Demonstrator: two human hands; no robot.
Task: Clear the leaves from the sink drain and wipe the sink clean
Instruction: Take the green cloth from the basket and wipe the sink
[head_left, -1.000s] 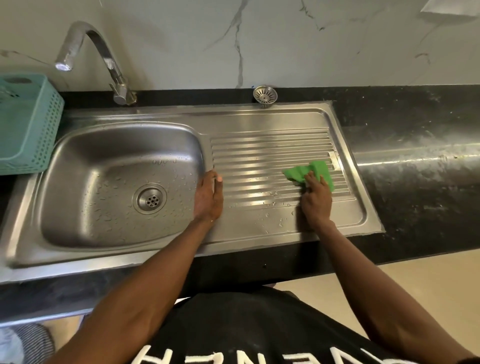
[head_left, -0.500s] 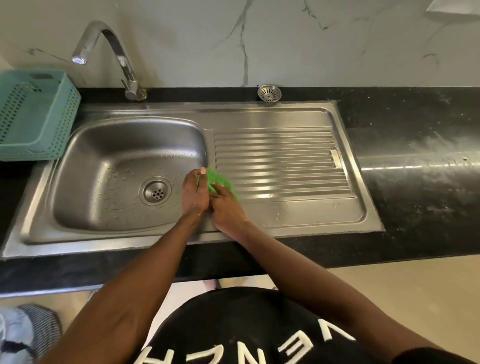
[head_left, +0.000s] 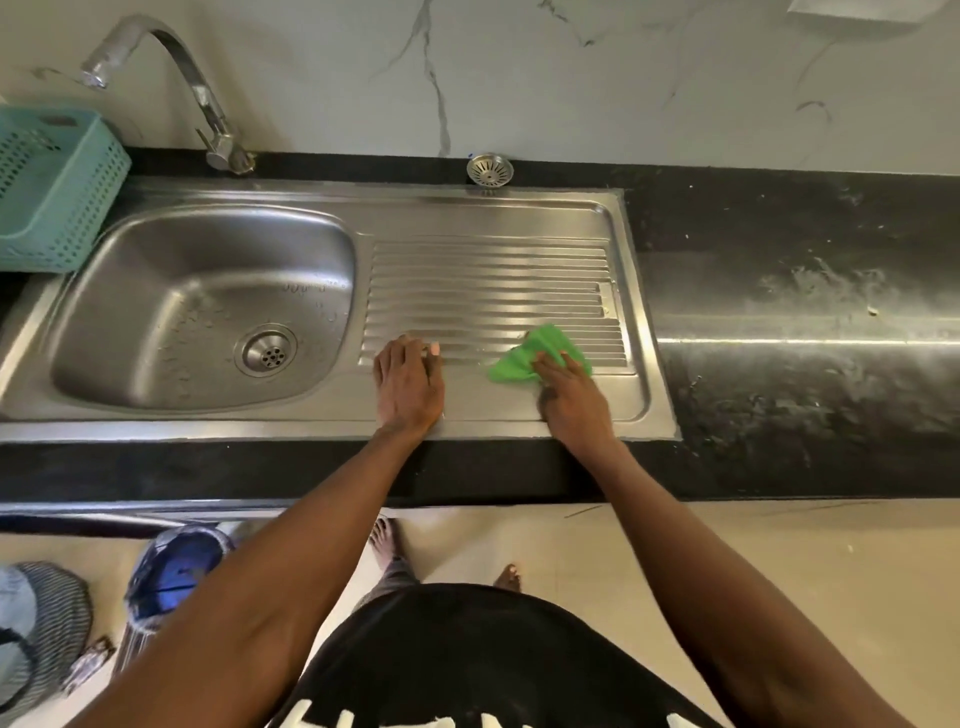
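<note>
- Head view: the left hand (head_left: 409, 387) lies flat, fingers straight and close together, on the near left part of the ribbed drainboard (head_left: 493, 291), holding nothing.
- At 3 o'clock from it, well apart, the right hand (head_left: 570, 397) presses a crumpled green cloth (head_left: 535, 351) onto the near ribs with straight fingers.
- Sink basin (head_left: 208, 306) sits at 9 o'clock of the left hand, wet with droplets; its drain (head_left: 266, 352) shows no leaves.
- Loose strainer (head_left: 489, 170) rests on the black counter (head_left: 779, 234) at 12 o'clock of the drainboard.
- Faucet (head_left: 171, 78) and teal basket (head_left: 52, 187) stand at 10 o'clock.
</note>
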